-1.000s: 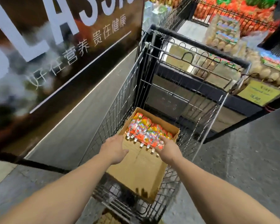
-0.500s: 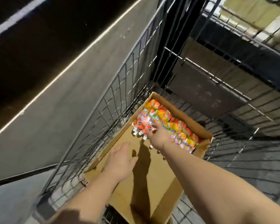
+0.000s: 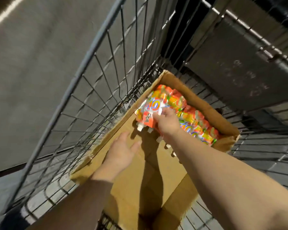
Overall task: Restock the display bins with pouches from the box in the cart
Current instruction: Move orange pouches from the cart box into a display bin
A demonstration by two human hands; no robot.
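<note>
**A:** Nearest the camera, what are the hands doing?

**B:** The left hand [image 3: 123, 151] is hovering over the bare bottom of the open brown cardboard box [image 3: 156, 176], fingers spread and relaxed, holding nothing. A little further in, the right hand [image 3: 167, 122] is reaching down onto the leftmost bright orange-and-yellow spouted foil pouch [image 3: 147, 113], fingers curling over its top edge. The frame is blurring there, so I'm reading it as a pinch on that one pouch, possibly two.

**A:** And the rest of the stock?

**B:** The row of matching orange pouches [image 3: 194, 125] is lying packed along the far wall of the box, white caps pointing back toward the person. The box itself is sitting in the grey wire shopping cart [image 3: 93, 67], tight against its left side. Beyond the mesh, a dark panel [image 3: 239, 63] is showing; no display bin is appearing here.

**A:** What's worrying you from here?

**B:** The pouches are looking slick and overlapping, so a one-handed lift may be dragging a neighbour up and dropping it. The grip is sitting on an edge, so the pouch could be slipping out. And caps may be snagging the wire on the way out.
</note>
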